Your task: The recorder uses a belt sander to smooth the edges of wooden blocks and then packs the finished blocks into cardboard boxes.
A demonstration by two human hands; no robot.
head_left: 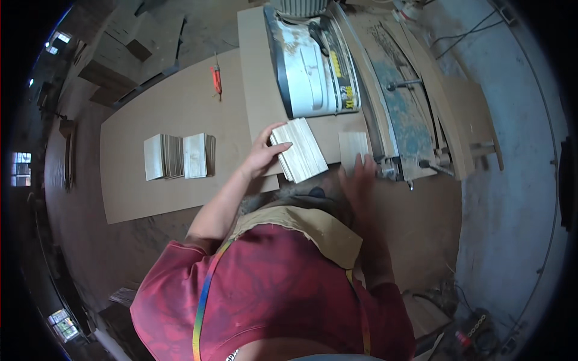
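Note:
My left hand (265,153) is closed round a stack of thin wooden boards (303,148), its thumb lying over the top board. The stack is tilted above the near edge of the worktable. On the right, my right hand (359,179) is blurred, with its fingertips at the near end of a single thin wooden board (353,144). That board lies flat beside the machine's side rail. Whether the right fingers grip it cannot be made out.
A white machine housing (310,75) stands ahead, with a metal bed and clamp handles (404,85) to its right. Two more stacks of boards (164,156) rest on the brown sheet (226,132) at left. Behind them lies a red-handled tool (217,78).

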